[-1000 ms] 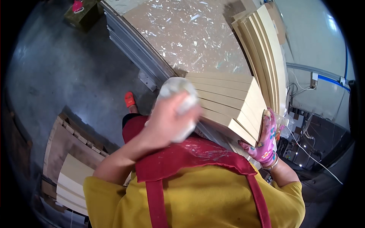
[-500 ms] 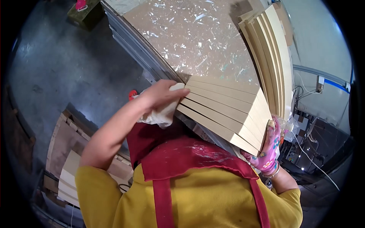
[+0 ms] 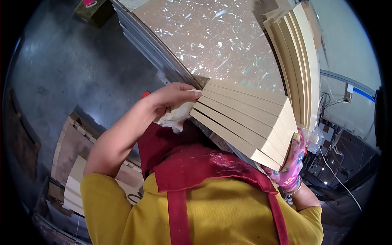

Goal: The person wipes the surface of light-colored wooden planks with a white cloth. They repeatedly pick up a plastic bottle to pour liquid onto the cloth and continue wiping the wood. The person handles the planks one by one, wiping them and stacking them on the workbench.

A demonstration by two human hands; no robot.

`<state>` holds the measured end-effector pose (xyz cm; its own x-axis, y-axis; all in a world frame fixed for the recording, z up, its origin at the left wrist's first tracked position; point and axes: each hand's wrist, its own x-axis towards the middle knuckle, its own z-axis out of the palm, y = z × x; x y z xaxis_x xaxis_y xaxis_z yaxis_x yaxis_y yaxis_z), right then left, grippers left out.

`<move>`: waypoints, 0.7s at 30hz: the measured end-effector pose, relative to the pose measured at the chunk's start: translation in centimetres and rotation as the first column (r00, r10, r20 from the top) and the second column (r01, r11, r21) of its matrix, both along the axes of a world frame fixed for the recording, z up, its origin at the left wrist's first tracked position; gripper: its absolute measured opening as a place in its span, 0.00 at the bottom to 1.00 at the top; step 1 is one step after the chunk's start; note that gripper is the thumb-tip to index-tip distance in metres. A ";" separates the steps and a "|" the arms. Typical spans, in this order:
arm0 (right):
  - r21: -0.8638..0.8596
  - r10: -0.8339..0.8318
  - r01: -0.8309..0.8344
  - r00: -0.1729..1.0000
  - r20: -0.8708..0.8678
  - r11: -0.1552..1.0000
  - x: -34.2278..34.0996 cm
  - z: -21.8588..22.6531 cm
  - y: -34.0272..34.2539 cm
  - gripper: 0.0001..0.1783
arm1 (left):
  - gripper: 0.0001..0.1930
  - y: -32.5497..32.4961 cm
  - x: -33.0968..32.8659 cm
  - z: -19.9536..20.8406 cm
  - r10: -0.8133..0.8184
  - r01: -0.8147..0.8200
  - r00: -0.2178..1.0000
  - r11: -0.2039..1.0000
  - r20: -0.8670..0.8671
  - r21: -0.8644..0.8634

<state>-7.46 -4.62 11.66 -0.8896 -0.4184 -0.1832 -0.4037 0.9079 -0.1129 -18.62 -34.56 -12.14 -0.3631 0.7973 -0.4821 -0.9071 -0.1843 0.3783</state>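
Observation:
A row of pale, light-wood-coloured boards (image 3: 241,112) lies side by side near my body, with thin dark gaps between the nearest ones. At the boards' left ends is my bare left hand (image 3: 173,98), its fingers closed around a crumpled white cloth (image 3: 174,118) and the thumb against the end of a board. My right hand (image 3: 289,163), in a pink flowered glove, is wrapped around the right ends of the nearest boards. Its thumb presses on the end faces, and the fingers underneath are partly hidden.
Beyond the boards spreads a brown worktop (image 3: 220,45) speckled with white flecks. Several long pale boards (image 3: 300,61) stand stacked along its right side. More boards (image 3: 75,175) rest on a wooden frame at lower left. Cables and equipment (image 3: 339,151) are at the right.
My left hand has shifted slightly, with its wrist rolled and the cloth bunched lower beneath it. The gaps between the near boards look narrower. My right hand keeps its place on the ends.

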 end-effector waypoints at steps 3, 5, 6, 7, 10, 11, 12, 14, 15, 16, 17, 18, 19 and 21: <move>0.010 0.001 -0.001 1.000 0.011 1.000 0.1 -0.2 0.2 0.57 | 0.14 0.2 0.0 0.4 0.029 -0.028 0.999 0.999 0.023 -0.037; 0.030 0.004 -0.005 1.000 0.014 1.000 0.1 0.0 0.2 0.57 | 0.13 0.6 0.1 0.3 0.046 -0.047 0.999 0.996 -0.025 -0.081; 0.033 0.008 -0.008 1.000 0.017 0.999 0.0 0.2 0.3 0.57 | 0.13 0.9 0.2 -0.3 0.047 -0.056 0.996 0.993 -0.080 -0.107; 0.033 0.010 -0.011 1.000 0.023 0.999 0.0 0.3 0.3 0.56 | 0.13 1.1 0.3 -0.3 0.046 -0.064 0.990 0.989 -0.133 -0.134; 0.025 -0.037 0.037 0.999 0.002 0.999 0.4 0.0 0.2 0.57 | 0.16 0.7 0.4 0.8 0.039 -0.094 0.976 0.963 -0.213 -0.254; 0.036 -0.016 0.015 1.000 0.001 0.999 0.3 0.0 0.2 0.57 | 0.16 0.4 0.5 2.1 0.204 -0.255 0.954 0.937 -0.217 -0.238; 0.046 0.006 -0.006 1.000 0.000 0.999 0.2 0.0 0.3 0.57 | 0.17 0.0 0.7 3.9 0.363 -0.409 0.906 0.885 -0.219 -0.222; 0.048 0.022 -0.022 1.000 -0.001 0.999 0.1 0.0 0.3 0.58 | 0.17 0.1 1.1 5.8 0.501 -0.593 0.772 0.789 -0.391 -0.162; 0.041 0.020 -0.020 1.000 0.001 0.999 0.1 0.0 0.2 0.58 | 0.14 2.0 2.7 5.8 0.385 -0.682 0.519 0.725 -0.763 -0.098; 0.035 0.016 -0.016 1.000 -0.007 0.999 0.0 0.0 0.1 0.58 | 0.12 2.6 2.6 5.8 0.320 -0.657 0.503 0.745 -0.803 -0.114; 0.027 0.013 -0.013 1.000 -0.011 1.000 0.0 0.1 0.0 0.59 | 0.11 2.9 2.4 5.8 0.254 -0.633 0.482 0.763 -0.838 -0.133; 0.020 0.010 -0.009 1.000 -0.016 1.000 0.0 0.2 -0.1 0.59 | 0.10 3.2 2.3 4.6 0.217 -0.645 0.442 0.751 -0.870 -0.141; 0.011 0.010 -0.009 1.000 -0.023 1.000 -0.1 0.2 -0.3 0.59 | 0.09 3.5 2.2 2.9 0.179 -0.660 0.399 0.737 -0.899 -0.147; 0.021 0.014 -0.013 0.999 -0.048 1.000 -0.2 0.1 -0.4 0.59 | 0.09 3.4 2.0 2.4 0.103 -0.655 0.384 0.731 -0.918 -0.192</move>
<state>-7.67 -5.02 11.78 -0.8920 -0.4266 -0.1494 -0.4202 0.9044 -0.0740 -16.63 -31.20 -9.77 -0.9754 0.2200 0.0123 0.0187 0.0273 0.9995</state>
